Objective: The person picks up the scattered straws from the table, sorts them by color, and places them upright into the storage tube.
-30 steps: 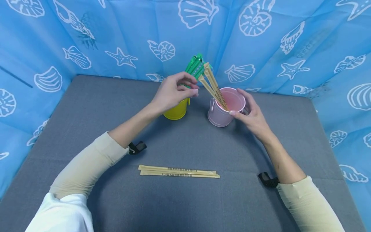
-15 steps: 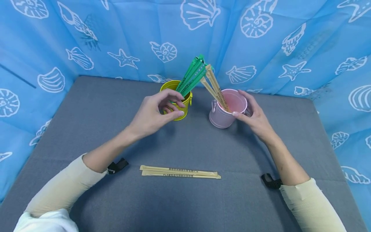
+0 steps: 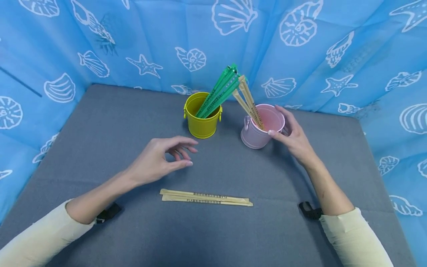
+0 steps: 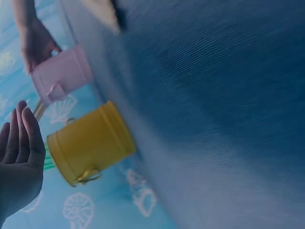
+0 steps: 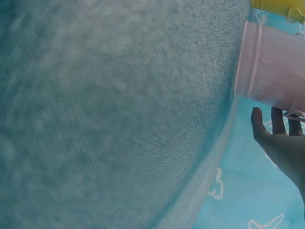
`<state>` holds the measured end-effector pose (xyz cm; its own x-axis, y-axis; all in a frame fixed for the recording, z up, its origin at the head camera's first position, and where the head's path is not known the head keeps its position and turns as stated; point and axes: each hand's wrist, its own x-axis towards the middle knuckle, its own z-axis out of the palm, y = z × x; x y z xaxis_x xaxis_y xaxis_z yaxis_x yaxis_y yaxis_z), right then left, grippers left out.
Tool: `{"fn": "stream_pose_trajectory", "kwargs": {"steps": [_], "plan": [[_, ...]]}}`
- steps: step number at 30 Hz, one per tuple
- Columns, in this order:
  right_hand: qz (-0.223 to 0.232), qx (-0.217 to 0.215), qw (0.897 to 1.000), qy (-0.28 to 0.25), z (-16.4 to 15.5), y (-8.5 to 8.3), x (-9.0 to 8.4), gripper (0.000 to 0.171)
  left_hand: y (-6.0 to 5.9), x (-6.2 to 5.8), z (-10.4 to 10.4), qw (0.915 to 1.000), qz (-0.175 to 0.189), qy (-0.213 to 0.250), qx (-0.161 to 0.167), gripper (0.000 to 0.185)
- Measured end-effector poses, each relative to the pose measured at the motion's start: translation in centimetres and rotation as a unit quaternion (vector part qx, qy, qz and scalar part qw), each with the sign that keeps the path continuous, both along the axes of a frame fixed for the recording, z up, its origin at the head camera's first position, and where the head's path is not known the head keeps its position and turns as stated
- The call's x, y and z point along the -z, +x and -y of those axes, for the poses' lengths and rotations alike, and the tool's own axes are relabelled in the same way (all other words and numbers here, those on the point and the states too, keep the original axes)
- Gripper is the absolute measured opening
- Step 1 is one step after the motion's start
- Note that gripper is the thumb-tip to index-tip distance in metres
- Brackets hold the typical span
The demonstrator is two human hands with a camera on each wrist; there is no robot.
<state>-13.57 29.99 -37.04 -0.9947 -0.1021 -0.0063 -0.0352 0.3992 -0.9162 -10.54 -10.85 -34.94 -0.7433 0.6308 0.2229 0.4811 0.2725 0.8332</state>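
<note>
My left hand [image 3: 186, 154] hovers over the grey table with relaxed fingers and holds nothing. It is between the yellow bucket [image 3: 200, 124] and two beige paper-wrapped sticks [image 3: 205, 197] lying side by side near me. Several green wrapped sticks [image 3: 218, 92] lean in the yellow bucket. My right hand [image 3: 281, 126] grips the pink bucket [image 3: 253, 138], thumb on the near rim and fingers round the far side. Beige wrapped sticks [image 3: 248, 104] stand in it. The left wrist view shows the left hand [image 4: 19, 162] beside the yellow bucket [image 4: 90, 145]. The right wrist view shows the pink bucket [image 5: 271, 71] above the right hand [image 5: 281, 143].
The grey table [image 3: 100, 122] is walled on three sides by a blue curtain with white shell prints [image 3: 300, 55]. Black wrist straps [image 3: 310, 210] show at both cuffs.
My left hand has drawn back from the green sticks in the yellow bucket, down and toward me, and is empty. My right hand has stayed on the pink bucket.
</note>
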Motion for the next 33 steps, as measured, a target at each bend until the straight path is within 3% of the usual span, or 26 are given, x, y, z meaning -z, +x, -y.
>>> {"fn": "stream_pose_trajectory", "kwargs": {"steps": [9, 17, 28, 33], "plan": [[-0.008, -0.006, 1.000, -0.012, 0.2, -0.1, 0.2, 0.077, 2.5, 3.8, 2.4, 0.9986, 0.035, -0.041, -0.001, 0.035], [-0.005, 0.000, 1.000, -0.001, 0.0, 0.2, 0.1, 0.077, 3.6, 5.7, 3.2, 0.9914, 0.103, -0.080, -0.007, 0.028], [-0.010, 0.001, 1.000, 0.004, -0.1, 0.2, -0.1, 0.077, 4.3, 7.1, 2.6, 0.9893, 0.071, -0.117, -0.052, 0.019], [-0.007, 0.005, 1.000, 0.006, 0.0, 0.1, -0.1, 0.077, 4.5, 7.3, 2.3, 0.9896, 0.047, -0.124, -0.055, 0.020]]}}
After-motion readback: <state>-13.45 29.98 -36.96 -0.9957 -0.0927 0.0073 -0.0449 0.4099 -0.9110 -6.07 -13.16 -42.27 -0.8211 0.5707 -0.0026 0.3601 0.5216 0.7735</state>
